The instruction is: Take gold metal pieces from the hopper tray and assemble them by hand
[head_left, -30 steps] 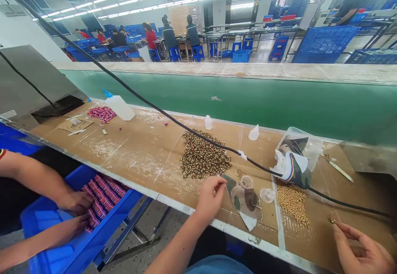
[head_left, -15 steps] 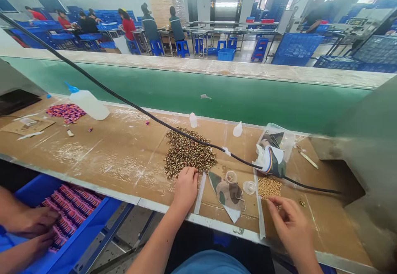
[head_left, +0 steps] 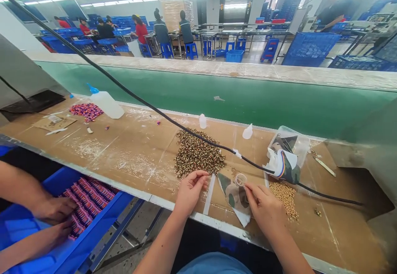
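My left hand (head_left: 192, 191) is just in front of a heap of small gold-and-dark pieces (head_left: 200, 154), thumb and forefinger pinched together. Whatever sits between them is too small to make out. Over a camouflage cloth scrap (head_left: 232, 195), my right hand (head_left: 266, 208) has its fingertips closed at the edge of a small clear cup (head_left: 240, 179). I cannot tell if they grip the rim or a tiny piece. Right of that hand lies a pile of small tan beads (head_left: 283, 197).
A black cable (head_left: 149, 100) crosses above the cardboard-covered bench. Behind stand small white bottles (head_left: 247, 132) and a clear plastic box (head_left: 302, 144) with cloth; a large bottle (head_left: 107, 104) lies left. A co-worker's hands (head_left: 58, 210) rest at a blue crate (head_left: 105, 220) holding pink-purple pieces.
My right hand has moved left from the tan beads to the clear cup. My left hand has drawn back slightly from the gold heap, and the view has shifted.
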Available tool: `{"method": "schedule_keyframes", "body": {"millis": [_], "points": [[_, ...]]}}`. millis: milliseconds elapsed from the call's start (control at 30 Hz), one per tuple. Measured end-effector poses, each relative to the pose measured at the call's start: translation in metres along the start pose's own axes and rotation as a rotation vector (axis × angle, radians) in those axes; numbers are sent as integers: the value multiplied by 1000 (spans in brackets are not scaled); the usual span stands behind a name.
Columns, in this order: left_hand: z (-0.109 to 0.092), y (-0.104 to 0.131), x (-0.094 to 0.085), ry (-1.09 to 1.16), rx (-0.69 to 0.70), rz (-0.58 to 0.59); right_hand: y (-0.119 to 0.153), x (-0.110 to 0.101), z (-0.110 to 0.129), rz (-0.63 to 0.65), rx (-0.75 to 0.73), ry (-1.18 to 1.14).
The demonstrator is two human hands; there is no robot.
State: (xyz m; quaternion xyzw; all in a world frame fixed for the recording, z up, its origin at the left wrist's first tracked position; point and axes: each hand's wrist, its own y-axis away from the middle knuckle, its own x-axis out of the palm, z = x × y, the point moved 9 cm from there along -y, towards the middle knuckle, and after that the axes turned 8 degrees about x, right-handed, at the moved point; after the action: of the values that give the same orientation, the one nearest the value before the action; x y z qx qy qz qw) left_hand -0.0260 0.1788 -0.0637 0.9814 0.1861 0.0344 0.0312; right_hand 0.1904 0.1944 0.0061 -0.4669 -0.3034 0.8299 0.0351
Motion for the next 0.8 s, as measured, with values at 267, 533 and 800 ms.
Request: {"method": "schedule_keyframes", "body": {"millis": [267, 533, 800], "points": [[15, 14, 31, 314, -201, 38, -5, -5, -6, 42, 72, -12], [23, 27, 59, 495, -335, 107, -6, -1, -3, 62, 67, 7], [27, 34, 66, 546, -407, 61, -9, 4, 2, 48, 32, -22]]}}
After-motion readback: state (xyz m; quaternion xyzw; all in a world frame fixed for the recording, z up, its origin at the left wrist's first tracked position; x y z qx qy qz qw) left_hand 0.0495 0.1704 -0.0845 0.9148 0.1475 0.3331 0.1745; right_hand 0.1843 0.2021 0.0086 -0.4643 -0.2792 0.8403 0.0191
